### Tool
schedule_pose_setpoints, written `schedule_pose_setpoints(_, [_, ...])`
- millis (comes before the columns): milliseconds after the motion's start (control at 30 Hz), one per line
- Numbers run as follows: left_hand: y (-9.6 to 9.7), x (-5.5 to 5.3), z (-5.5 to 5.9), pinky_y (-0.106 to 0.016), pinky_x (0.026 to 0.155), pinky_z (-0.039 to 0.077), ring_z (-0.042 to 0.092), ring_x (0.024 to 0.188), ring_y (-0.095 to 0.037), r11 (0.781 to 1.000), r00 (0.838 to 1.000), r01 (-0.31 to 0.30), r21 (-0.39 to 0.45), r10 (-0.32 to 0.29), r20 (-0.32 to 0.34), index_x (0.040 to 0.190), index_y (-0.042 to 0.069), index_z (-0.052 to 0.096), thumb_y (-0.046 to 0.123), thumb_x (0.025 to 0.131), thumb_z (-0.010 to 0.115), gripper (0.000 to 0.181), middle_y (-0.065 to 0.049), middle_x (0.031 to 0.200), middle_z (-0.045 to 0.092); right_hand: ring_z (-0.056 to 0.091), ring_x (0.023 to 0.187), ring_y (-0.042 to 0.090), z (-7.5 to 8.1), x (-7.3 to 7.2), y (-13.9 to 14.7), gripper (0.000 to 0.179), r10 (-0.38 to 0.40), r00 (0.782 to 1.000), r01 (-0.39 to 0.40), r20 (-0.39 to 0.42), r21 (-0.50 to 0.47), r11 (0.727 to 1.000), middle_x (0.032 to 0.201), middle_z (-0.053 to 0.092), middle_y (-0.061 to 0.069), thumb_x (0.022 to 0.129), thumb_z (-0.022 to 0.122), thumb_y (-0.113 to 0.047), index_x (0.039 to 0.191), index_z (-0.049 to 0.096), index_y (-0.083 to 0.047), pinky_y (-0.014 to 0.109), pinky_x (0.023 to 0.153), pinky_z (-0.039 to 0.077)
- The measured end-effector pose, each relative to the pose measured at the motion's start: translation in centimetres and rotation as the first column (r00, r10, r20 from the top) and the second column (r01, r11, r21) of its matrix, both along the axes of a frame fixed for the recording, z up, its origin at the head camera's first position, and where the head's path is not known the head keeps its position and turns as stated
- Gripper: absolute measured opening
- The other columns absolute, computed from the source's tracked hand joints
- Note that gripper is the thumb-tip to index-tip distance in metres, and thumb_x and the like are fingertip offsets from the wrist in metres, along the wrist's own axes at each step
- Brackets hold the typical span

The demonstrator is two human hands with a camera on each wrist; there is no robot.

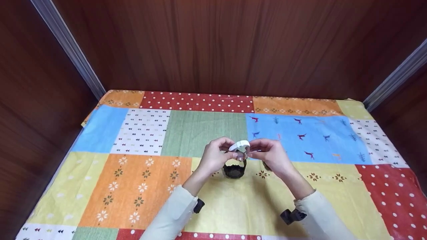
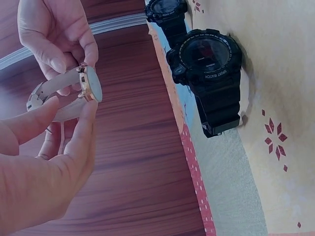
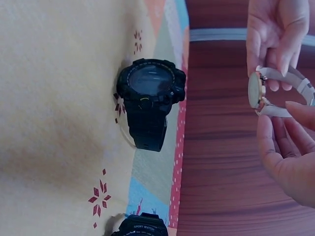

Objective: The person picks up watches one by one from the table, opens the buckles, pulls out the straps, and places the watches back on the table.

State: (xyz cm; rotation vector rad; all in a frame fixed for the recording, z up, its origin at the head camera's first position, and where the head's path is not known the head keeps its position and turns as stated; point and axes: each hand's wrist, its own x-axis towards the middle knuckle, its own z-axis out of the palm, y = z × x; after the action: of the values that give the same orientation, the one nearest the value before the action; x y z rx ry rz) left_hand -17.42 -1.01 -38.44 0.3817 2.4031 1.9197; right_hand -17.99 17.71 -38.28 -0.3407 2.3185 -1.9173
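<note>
Evidently, the left hand point(image 1: 214, 156) and right hand point(image 1: 272, 154) both pinch the white-strapped wristwatch point(image 1: 240, 144), raised above the surface point(image 1: 220, 206) between them. The step in hand seems to be handling its strap in the air; the next move likely calls for a steady grip on both sides. Beneath stands a black sport watch point(image 1: 234, 172); a second black watch point(image 3: 141, 226) sits to its right, mostly behind the right hand. The pale dial is unreadable, and fingers obscure whether the strap is fastened.
</note>
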Motion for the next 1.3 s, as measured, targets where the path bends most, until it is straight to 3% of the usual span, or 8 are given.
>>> schedule_pose_setpoints(333, [0.1,0.1,-0.3,-0.029,0.075,0.049,0.062,0.081,-0.020,0.999,0.999,-0.005,-0.040,0.004,-0.034,0.089,0.000,0.064,-0.005,0.075,0.069,0.016,-0.007,0.085,0.066,0.061,0.086,0.017,0.6,0.2,-0.3,0.032,0.000,1.000,0.000,-0.006,0.025,1.000,0.097,0.066,0.014,0.076,0.071,0.000,0.105,0.062,0.009,0.028,0.077,0.049])
schedule_pose_setpoints(700, [-0.1,0.4,-0.2,-0.031,0.073,0.048,0.059,0.084,-0.018,1.000,0.999,0.016,0.011,-0.015,-0.039,0.095,0.002,0.064,0.004,0.079,0.070,0.018,-0.006,0.089,0.064,0.061,0.080,0.015,0.8,0.4,-0.4,0.026,0.005,1.000,-0.005,-0.026,0.027,1.000,0.092,0.066,0.014,0.076,0.070,-0.001,0.100,0.064,0.008,0.026,0.074,0.050])
schedule_pose_setpoints(967, [0.2,0.7,0.2,-0.031,0.073,0.048,0.057,0.083,-0.016,0.998,0.996,0.010,-0.057,-0.015,-0.086,0.094,0.004,0.065,0.004,0.080,0.068,0.014,-0.002,0.087,0.064,0.063,0.082,0.017,1.1,0.4,-0.4,0.025,0.067,0.996,-0.062,-0.056,0.088,0.994,0.099,0.063,0.016,0.079,0.069,-0.003,0.102,0.065,0.006,0.029,0.075,0.051])
schedule_pose_setpoints(1300, [0.4,1.0,0.4,-0.030,0.075,0.047,0.057,0.084,-0.014,0.993,0.989,0.011,-0.114,-0.028,-0.147,0.097,0.007,0.065,0.007,0.081,0.068,0.016,-0.001,0.089,0.065,0.062,0.078,0.016,1.1,0.5,-0.3,0.021,0.083,0.994,-0.076,-0.065,0.102,0.992,0.095,0.065,0.014,0.077,0.071,-0.004,0.096,0.068,0.003,0.027,0.070,0.051])
